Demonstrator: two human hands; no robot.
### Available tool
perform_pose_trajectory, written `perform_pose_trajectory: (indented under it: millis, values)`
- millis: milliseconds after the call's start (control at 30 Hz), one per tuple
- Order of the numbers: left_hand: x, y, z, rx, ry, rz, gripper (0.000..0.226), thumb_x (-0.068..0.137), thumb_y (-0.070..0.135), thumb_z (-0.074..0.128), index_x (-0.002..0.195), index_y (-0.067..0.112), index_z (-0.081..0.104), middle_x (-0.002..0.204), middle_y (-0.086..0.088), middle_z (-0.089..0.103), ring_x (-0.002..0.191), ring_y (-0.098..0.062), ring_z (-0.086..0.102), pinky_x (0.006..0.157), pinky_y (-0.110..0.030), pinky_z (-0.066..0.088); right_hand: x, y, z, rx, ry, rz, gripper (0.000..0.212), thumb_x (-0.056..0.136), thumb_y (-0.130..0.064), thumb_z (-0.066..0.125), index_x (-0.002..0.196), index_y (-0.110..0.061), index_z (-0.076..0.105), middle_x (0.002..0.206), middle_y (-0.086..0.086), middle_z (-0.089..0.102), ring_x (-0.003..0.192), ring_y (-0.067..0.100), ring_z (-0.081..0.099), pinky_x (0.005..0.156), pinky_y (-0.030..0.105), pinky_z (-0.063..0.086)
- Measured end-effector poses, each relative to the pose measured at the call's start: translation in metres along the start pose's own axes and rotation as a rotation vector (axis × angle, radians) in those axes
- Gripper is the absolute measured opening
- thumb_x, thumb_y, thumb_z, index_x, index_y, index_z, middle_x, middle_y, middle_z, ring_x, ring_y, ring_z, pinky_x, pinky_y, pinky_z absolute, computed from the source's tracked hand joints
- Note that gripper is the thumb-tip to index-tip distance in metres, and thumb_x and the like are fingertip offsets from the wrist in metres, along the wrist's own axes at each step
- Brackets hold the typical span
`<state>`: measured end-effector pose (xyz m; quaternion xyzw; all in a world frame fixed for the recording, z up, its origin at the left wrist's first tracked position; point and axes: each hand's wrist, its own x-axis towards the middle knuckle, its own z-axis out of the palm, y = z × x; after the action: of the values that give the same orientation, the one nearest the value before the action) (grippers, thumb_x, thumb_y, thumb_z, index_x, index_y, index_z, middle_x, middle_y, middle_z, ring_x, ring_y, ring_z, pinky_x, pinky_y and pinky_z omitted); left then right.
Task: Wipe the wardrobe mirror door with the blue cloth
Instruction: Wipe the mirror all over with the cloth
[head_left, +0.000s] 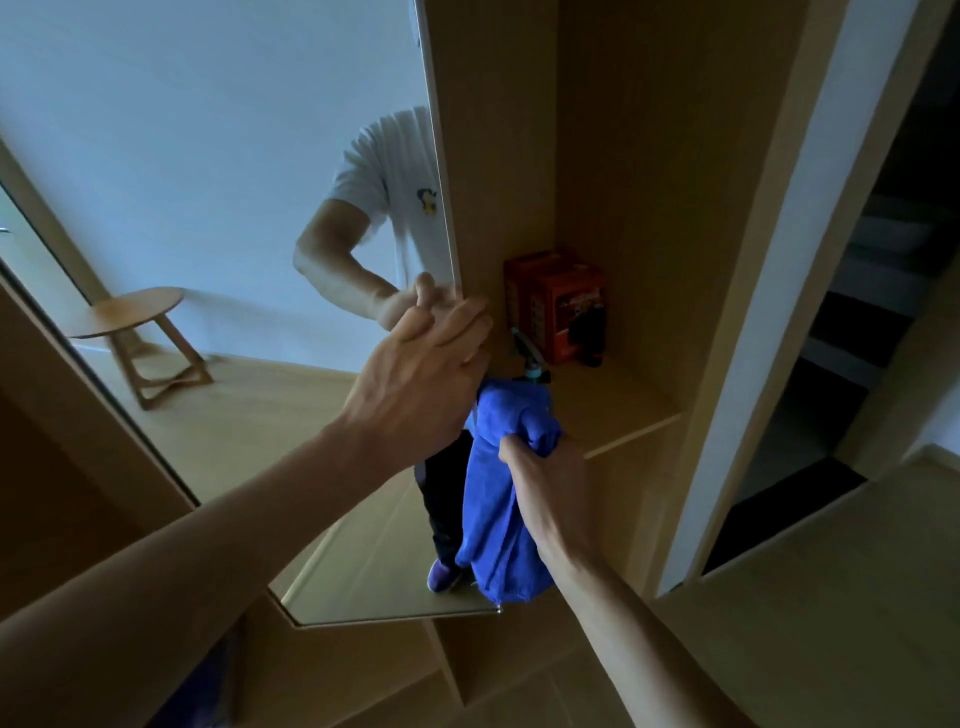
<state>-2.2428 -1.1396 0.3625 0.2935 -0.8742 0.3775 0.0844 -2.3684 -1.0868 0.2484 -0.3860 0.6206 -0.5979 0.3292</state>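
The wardrobe mirror door (218, 218) fills the left half of the head view and reflects a person, a white wall and a stool. My left hand (431, 364) grips the door's right edge about halfway up, fingers curled round it. Just below and to the right, my right hand (545, 483) holds the bunched blue cloth (498, 499), which hangs down in front of the mirror's lower right corner. A spray bottle (532, 364) pokes out just above the cloth; whether my right hand holds it too is hidden.
Behind the open door is a wooden wardrobe compartment with a shelf (613, 410) carrying an orange-red box (561, 312). A white panel (769, 312) and a dark stairway (852, 364) lie to the right. Wooden floor (779, 623) spreads below.
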Motion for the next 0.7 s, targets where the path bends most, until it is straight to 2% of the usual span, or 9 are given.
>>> perform_pose_trajectory:
  millis: [200,267,333,400,433,467,567,633,700]
  values:
    - [0.004,-0.013,-0.003,0.021,0.091,-0.033,0.034,0.094,0.020,0.037,0.095,0.014,0.070,0.129,-0.008,0.064,0.140,-0.026,0.049,0.092,-0.040,0.036,0.009,-0.013,0.003,0.019,0.054,-0.060,0.029,0.078,-0.021,0.062,0.057,-0.020,0.041,0.039,-0.010,0.039,0.044,0.007,0.040,0.052,0.030,0.035]
    - [0.006,-0.014,-0.004,0.026,0.070,-0.039,0.031,0.093,0.019,0.042,0.096,0.013,0.072,0.124,-0.008,0.066,0.137,-0.027,0.053,0.095,-0.040,0.034,0.007,0.000,0.004,0.008,0.066,-0.044,0.024,0.082,-0.015,0.063,0.062,-0.013,0.050,0.046,-0.002,0.049,0.047,0.009,0.049,0.050,0.030,0.039]
    - [0.005,-0.014,-0.002,-0.018,0.020,-0.075,0.031,0.090,0.015,0.053,0.110,0.007,0.074,0.134,-0.014,0.063,0.135,-0.031,0.052,0.104,-0.043,0.028,0.005,0.021,0.006,-0.080,0.059,0.031,0.018,0.086,-0.016,0.063,0.070,-0.008,0.057,0.061,0.007,0.061,0.056,0.014,0.059,0.054,0.029,0.045]
    - [0.005,-0.014,-0.003,-0.060,-0.029,-0.111,0.039,0.090,0.011,0.056,0.125,0.004,0.069,0.146,-0.018,0.054,0.139,-0.034,0.046,0.110,-0.045,0.019,0.003,0.038,0.009,-0.183,0.037,0.098,0.027,0.091,-0.014,0.060,0.067,-0.012,0.048,0.061,0.003,0.052,0.053,0.008,0.050,0.051,0.014,0.038]
    - [0.005,-0.016,-0.004,-0.068,-0.029,-0.104,0.041,0.091,0.012,0.053,0.128,0.004,0.068,0.148,-0.017,0.052,0.141,-0.033,0.044,0.110,-0.044,0.018,0.003,0.042,0.011,-0.208,0.028,0.115,0.032,0.092,-0.011,0.058,0.064,-0.013,0.042,0.058,-0.002,0.045,0.049,0.004,0.042,0.047,0.013,0.035]
    - [0.004,-0.017,-0.006,-0.064,-0.022,-0.075,0.041,0.092,0.014,0.049,0.126,0.006,0.069,0.145,-0.016,0.055,0.140,-0.032,0.047,0.109,-0.043,0.021,0.003,0.042,0.011,-0.199,0.026,0.120,0.035,0.091,-0.009,0.058,0.063,-0.014,0.039,0.054,-0.006,0.041,0.044,0.004,0.039,0.045,0.013,0.034]
    - [0.008,-0.024,-0.015,-0.002,0.053,0.023,0.037,0.090,0.021,0.039,0.098,0.016,0.075,0.116,-0.004,0.069,0.125,-0.023,0.061,0.094,-0.038,0.036,0.004,0.024,0.009,-0.100,0.034,0.072,0.033,0.081,-0.012,0.061,0.057,-0.018,0.039,0.036,-0.010,0.036,0.034,0.005,0.036,0.037,0.017,0.027]
    - [0.011,-0.026,-0.016,0.005,0.099,0.014,0.031,0.091,0.018,0.044,0.098,0.016,0.074,0.117,-0.005,0.068,0.123,-0.023,0.061,0.093,-0.040,0.039,0.007,0.006,0.008,-0.051,0.032,0.030,0.037,0.078,-0.016,0.061,0.051,-0.021,0.035,0.035,-0.009,0.032,0.035,0.005,0.031,0.040,0.021,0.026]
    - [0.017,-0.030,-0.017,-0.043,0.129,-0.059,0.030,0.089,0.014,0.053,0.110,0.010,0.074,0.128,-0.012,0.065,0.126,-0.030,0.058,0.101,-0.042,0.033,0.011,-0.015,0.008,-0.022,0.037,-0.013,0.037,0.077,-0.019,0.060,0.051,-0.022,0.034,0.036,-0.010,0.032,0.036,0.004,0.031,0.045,0.028,0.029]
